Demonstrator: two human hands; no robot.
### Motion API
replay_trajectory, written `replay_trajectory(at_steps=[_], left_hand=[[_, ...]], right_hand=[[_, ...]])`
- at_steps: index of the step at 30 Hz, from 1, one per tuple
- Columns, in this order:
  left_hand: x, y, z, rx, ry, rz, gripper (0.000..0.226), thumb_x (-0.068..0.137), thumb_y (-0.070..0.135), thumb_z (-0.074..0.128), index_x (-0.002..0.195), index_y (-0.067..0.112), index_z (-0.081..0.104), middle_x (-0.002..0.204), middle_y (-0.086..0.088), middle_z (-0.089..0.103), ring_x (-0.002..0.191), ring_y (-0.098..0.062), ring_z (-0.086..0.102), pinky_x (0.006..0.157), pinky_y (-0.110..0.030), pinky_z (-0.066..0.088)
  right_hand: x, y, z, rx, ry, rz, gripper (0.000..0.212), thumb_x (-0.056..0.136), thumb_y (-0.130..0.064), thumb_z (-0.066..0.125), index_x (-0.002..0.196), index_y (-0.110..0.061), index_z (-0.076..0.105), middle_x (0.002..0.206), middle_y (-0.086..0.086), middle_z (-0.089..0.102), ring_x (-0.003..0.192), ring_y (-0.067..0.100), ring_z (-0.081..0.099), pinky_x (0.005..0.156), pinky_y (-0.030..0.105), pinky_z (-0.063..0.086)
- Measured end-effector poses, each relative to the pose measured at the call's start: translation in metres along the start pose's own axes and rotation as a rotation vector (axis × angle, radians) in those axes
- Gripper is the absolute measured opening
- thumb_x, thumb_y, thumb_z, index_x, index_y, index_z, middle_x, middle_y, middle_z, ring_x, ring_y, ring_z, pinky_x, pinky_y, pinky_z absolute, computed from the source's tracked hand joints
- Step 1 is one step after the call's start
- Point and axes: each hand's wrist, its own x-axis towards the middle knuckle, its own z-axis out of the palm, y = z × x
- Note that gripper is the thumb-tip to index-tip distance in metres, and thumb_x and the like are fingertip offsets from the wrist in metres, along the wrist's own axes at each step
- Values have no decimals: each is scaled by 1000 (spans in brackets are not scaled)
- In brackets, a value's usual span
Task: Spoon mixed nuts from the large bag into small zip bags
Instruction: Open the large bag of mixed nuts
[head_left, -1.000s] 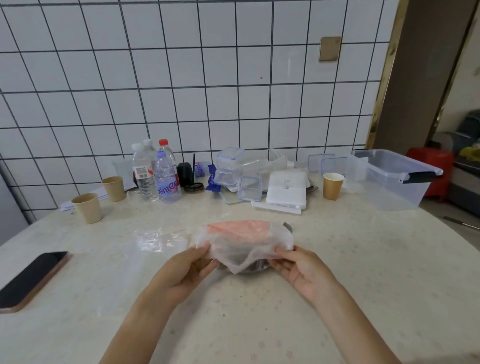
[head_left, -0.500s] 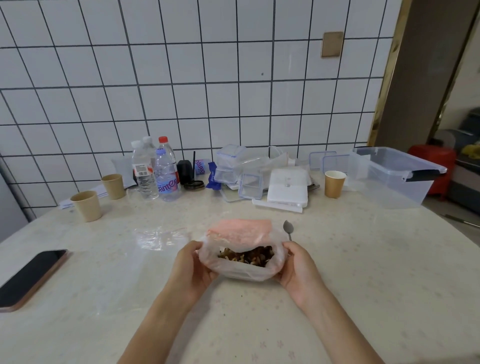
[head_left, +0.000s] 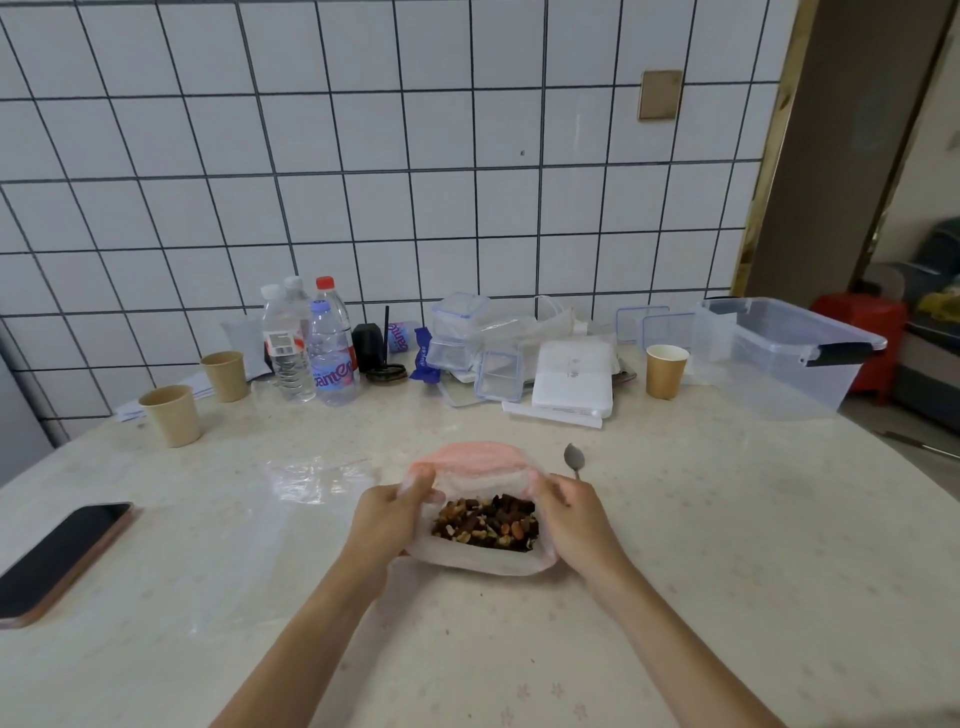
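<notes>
Left hand (head_left: 387, 519) and right hand (head_left: 566, 512) pinch the floppy bag (head_left: 480, 558) rim apart; thin film, grip the spoon (head_left: 574, 460) beside it

Translucent plastic large bag (head_left: 483, 564); metal spoon (head_left: 573, 459); glossy table (head_left: 727, 545)

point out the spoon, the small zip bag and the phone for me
spoon (head_left: 573, 458), head view, on its bowl, just past the right hand
small zip bag (head_left: 317, 477), head view, on the middle of the flat clear plastic left of the nut bag
phone (head_left: 61, 556), head view, on its dark screen at the table's left edge
</notes>
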Motion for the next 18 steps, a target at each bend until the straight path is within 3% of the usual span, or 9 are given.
replay_trajectory(at_steps=[1,3,6,7,9,11,14,16,18], left_hand=[[2,3,1,-27,3,-34,43,93,53,69,72,18,82,86,-7,68,83,-24,63,74,-36,54],[6,9,1,-120,-21,-126,37,91,47,73,72,16,78,87,-8,66,80,-25,64,71,-36,56],[10,17,1,-375,-93,-296,24,83,28,80,95,9,73,91,-14,72,80,-29,69,77,-43,63],[11,19,1,-440,-116,-338,23,80,21,80,98,8,73,92,-15,74,80,-30,70,80,-46,63],[13,18,0,-479,-162,-374,15,77,15,78,90,9,72,82,-14,74,70,-29,71,72,-41,63],[14,14,0,-444,-196,-394,12,77,18,78,84,12,71,73,-11,72,61,-27,69,65,-36,60],[16,6,0,-353,-174,-382,21,80,28,81,90,13,70,62,-7,67,53,-23,64,55,-30,54],[18,2,-3,-208,-138,-322,33,84,38,80,97,9,71,64,-7,69,55,-23,64,53,-29,52],[17,-2,-6,6,-89,-199,44,89,50,74,103,8,70,82,-9,74,69,-25,67,60,-31,53]], right_hand=[[3,-1,1,7,3,38,52,107,-36,49,57,-26,51,44,-18,50,53,-3,52,64,20,39],[9,-3,3,42,-2,128,53,106,-42,48,58,-20,56,49,-13,53,59,5,55,65,25,43],[20,-7,3,228,10,340,37,104,-39,52,84,-10,65,77,1,64,74,18,61,67,30,45],[22,-8,2,304,13,420,28,103,-35,55,90,-12,65,84,3,67,80,19,63,69,30,47],[24,-9,1,418,-6,541,16,100,-26,59,99,-11,66,92,6,70,86,22,66,74,33,52],[28,-8,-3,503,-45,648,12,96,-16,58,99,-7,66,89,12,70,81,28,67,78,39,58],[28,-9,-12,540,-177,746,16,96,-11,51,87,-7,64,67,12,67,58,26,67,57,34,59],[27,-9,-15,486,-234,730,18,98,-13,50,97,-5,67,80,15,73,71,29,70,62,36,60],[26,-10,-18,403,-227,686,23,100,-20,54,115,-4,63,104,19,75,89,32,72,72,42,62]])
